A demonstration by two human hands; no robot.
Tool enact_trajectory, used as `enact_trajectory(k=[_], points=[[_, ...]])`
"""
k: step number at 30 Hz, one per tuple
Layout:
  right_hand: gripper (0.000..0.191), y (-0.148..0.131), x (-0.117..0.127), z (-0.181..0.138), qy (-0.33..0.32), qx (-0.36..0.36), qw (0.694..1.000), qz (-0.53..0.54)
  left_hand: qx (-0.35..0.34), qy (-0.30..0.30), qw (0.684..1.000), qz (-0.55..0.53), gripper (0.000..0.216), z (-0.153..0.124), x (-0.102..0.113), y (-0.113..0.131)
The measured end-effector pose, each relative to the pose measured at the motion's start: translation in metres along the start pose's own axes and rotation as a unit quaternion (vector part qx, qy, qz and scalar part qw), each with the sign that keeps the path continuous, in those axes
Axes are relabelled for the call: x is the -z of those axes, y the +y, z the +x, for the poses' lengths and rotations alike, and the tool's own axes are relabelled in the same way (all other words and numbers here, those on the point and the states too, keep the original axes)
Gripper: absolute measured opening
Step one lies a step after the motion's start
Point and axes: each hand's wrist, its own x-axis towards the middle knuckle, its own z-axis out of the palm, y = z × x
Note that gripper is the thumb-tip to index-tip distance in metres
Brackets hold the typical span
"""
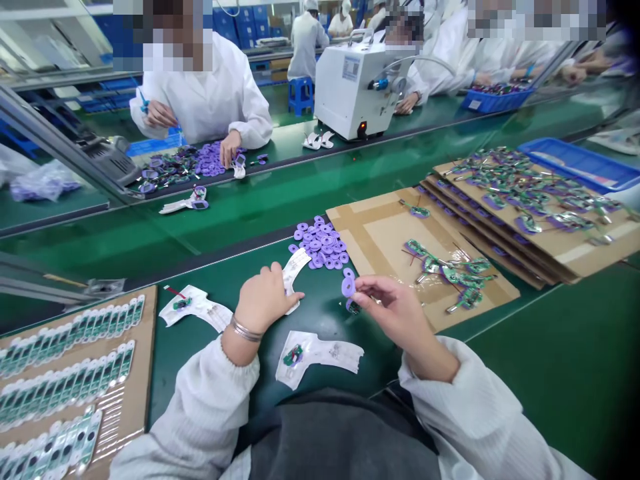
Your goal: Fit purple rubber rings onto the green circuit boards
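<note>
My left hand (264, 301) is closed around a white curved plastic shell (299, 265), whose upper end sticks out beyond the fingers. Between the thumb and fingers of my right hand (393, 308) is a purple gasket (348, 283), a flat piece with two rings, held upright. Just below it, a small dark part (353, 307) is partly visible; I cannot make out what it is. A second white shell (325, 353) with a small green circuit board lies in front of me. To the left rests another shell (200, 308) with a board and a red wire.
Loose purple gaskets (325, 243) are heaped ahead. Cardboard (380, 230) on the right carries wired circuit boards; stacked sheets (575, 257) hold more. Rows of boards (65, 383) lie at left. Across the green conveyor (270, 173), a co-worker (215, 100) works near a white machine (355, 90).
</note>
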Motion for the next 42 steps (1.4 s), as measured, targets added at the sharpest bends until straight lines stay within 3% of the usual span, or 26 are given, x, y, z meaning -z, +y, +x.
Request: enact_trajectory(k=[3,5,7,9,12,14,18,22,24,28,32,35,38,42], points=[[0.016,0.001,0.003,-0.002,0.008,0.005,1.0,-0.019,-0.064,-0.009,0.998,0.007,0.044,0.003,0.001,-0.016],[0.017,0.004,0.005,-0.003,0.014,0.005,0.999,-0.03,-0.074,-0.002,0.997,-0.024,0.063,0.005,0.005,-0.032],[0.017,0.005,0.006,-0.004,0.015,0.007,0.999,-0.036,-0.044,0.003,0.998,-0.053,0.089,0.007,0.006,-0.045],[0.016,0.005,0.006,-0.004,0.013,0.014,0.999,-0.038,-0.016,-0.017,0.998,-0.067,0.101,0.009,0.004,-0.052],[0.016,0.003,0.005,-0.002,0.007,0.024,0.999,-0.037,-0.014,-0.051,0.993,-0.106,0.086,0.013,0.0,-0.054],[0.015,0.001,0.005,-0.001,0.002,0.025,0.999,-0.039,-0.007,-0.015,0.988,-0.156,0.075,0.015,0.0,-0.053],[0.013,-0.006,0.007,-0.002,-0.012,0.029,0.999,-0.038,0.013,0.106,0.948,-0.299,0.071,0.013,0.01,-0.05],[0.011,-0.015,0.005,-0.004,-0.033,0.045,0.997,-0.057,-0.004,0.161,0.905,-0.394,0.052,0.007,0.019,-0.041],[0.01,-0.02,0.004,-0.004,-0.049,0.054,0.995,-0.067,0.007,0.163,0.9,-0.405,0.044,0.005,0.02,-0.036],[0.007,-0.033,0.001,-0.003,-0.07,0.104,0.986,-0.112,0.0,0.15,0.872,-0.467,0.056,0.003,0.017,-0.026],[0.009,-0.052,-0.004,-0.002,-0.035,0.2,0.957,-0.208,-0.055,0.147,0.863,-0.48,0.055,-0.002,0.016,-0.011],[0.012,-0.063,-0.015,0.0,-0.039,0.268,0.93,-0.248,-0.112,0.115,0.839,-0.52,0.052,-0.011,0.019,0.003],[0.015,-0.063,-0.028,0.001,-0.041,0.308,0.915,-0.258,-0.145,0.074,0.828,-0.537,0.05,-0.021,0.024,0.014],[0.02,-0.052,-0.037,0.003,-0.015,0.351,0.9,-0.257,-0.176,0.065,0.838,-0.513,0.049,-0.029,0.031,0.021]])
